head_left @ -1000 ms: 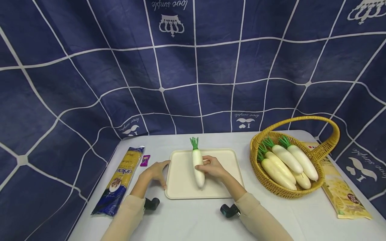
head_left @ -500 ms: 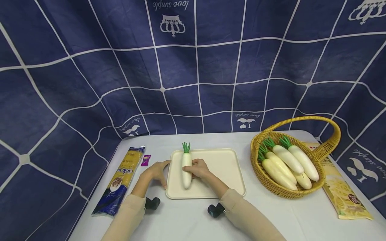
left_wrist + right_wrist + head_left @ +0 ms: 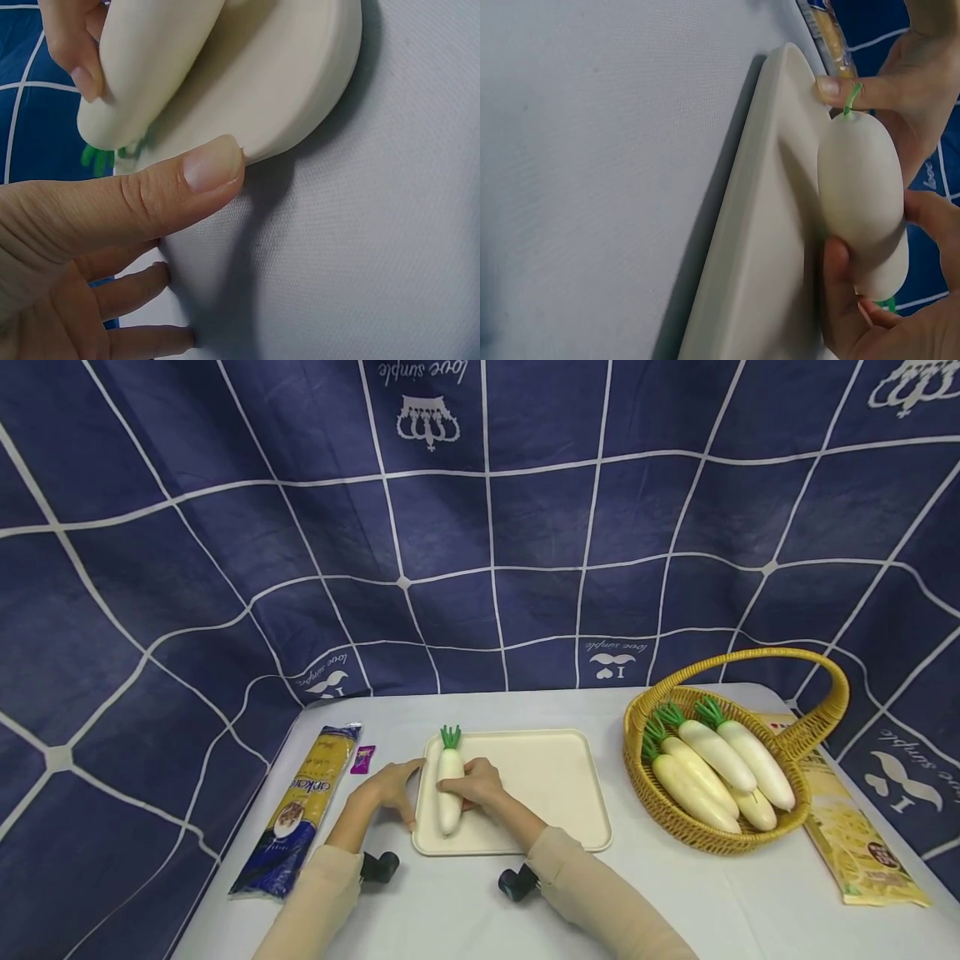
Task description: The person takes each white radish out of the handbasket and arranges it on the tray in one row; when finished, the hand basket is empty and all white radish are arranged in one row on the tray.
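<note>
My right hand (image 3: 483, 785) grips a white radish (image 3: 450, 814) with a green top, thumb on one side and fingers on the other. It lies lengthwise over the left part of a cream tray (image 3: 551, 793). In the right wrist view the radish (image 3: 859, 165) looks raised over the tray floor, its root tip facing the camera. My left hand (image 3: 386, 789) is at the tray's left edge, fingers spread. In the left wrist view its thumb (image 3: 213, 165) touches the tray rim; the lower fingers rest near the cloth.
A wicker basket (image 3: 697, 839) of several white radishes (image 3: 720, 752) stands at the right, partly over a yellow noodle packet (image 3: 862, 843). At the left lie a blue-and-yellow pasta packet (image 3: 300, 810) and a small purple sweet (image 3: 362, 760). A blue checked curtain (image 3: 525, 527) hangs behind.
My right hand has carried the radish leftward, from the tray's middle to its left side and slightly nearer me. The left hand and tray have stayed in place.
</note>
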A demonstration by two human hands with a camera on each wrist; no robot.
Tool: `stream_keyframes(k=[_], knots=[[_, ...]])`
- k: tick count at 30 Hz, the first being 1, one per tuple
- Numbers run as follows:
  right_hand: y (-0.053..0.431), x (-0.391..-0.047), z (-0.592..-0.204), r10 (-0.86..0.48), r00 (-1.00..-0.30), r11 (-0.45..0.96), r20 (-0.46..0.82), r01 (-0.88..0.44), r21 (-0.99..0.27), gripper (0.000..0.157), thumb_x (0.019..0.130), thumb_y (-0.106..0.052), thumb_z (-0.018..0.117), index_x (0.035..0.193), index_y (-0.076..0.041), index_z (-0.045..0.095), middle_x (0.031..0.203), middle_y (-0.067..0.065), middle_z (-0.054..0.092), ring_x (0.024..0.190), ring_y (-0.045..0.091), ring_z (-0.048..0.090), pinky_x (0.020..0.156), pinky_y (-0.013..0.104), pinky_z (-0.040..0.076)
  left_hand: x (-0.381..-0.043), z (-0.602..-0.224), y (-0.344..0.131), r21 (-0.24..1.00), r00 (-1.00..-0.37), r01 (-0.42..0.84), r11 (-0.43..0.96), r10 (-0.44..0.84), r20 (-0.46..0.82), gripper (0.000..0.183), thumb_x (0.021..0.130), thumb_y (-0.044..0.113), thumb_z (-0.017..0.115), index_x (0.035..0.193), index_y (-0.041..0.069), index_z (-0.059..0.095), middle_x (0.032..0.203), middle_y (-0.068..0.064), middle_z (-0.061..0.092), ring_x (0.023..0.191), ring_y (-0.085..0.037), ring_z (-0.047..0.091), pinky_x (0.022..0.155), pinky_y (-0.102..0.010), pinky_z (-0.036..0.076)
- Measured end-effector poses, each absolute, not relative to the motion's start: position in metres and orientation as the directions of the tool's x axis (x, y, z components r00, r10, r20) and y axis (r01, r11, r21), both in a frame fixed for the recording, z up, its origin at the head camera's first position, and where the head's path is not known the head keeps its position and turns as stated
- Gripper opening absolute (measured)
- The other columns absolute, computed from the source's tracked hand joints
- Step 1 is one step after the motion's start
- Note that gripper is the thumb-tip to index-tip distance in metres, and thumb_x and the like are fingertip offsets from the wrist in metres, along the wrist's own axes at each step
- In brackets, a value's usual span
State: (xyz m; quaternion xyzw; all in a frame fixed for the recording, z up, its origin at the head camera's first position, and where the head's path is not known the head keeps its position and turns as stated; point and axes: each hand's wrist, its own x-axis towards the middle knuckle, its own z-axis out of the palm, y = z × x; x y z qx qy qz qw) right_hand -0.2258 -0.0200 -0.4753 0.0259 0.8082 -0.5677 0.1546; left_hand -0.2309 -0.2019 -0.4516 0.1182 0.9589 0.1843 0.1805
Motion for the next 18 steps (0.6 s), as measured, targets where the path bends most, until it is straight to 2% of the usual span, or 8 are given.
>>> stream_keyframes(k=[6, 18], knots=[[-0.0254, -0.2225, -0.4697, -0.128, -0.953, 0.457, -0.276, 0.190, -0.869, 0.035, 0.068, -0.025, 0.081, 0.075, 0.003, 0.060, 0.060, 0.009, 0.061, 0.045, 0.017, 0.062, 0.043, 0.025, 0.054, -0.2312, -0.4510, -0.2015, 0.399, -0.907, 0.155, 0.904, 0.290, -0.305, 0.115, 0.041, 0.017, 0.094, 0.141, 0.002, 0.040, 0.133, -0.025, 0.050, 0.123, -0.045, 0.044, 0.102, -0.056, 0.038], [-0.0235, -0.2166, -0.4704, -0.164, -0.960, 0.518, -0.228, 0.113, -0.848, 0.041, 0.074, -0.031, 0.078, 0.075, 0.004, 0.057, 0.057, 0.011, 0.059, 0.048, 0.024, 0.065, 0.041, 0.026, 0.054, -0.2311, -0.4514, -0.2020, 0.398, -0.909, 0.146, 0.906, 0.282, -0.307, 0.113, 0.042, 0.017, 0.094, 0.140, 0.002, 0.040, 0.133, -0.025, 0.049, 0.124, -0.044, 0.043, 0.102, -0.057, 0.038]])
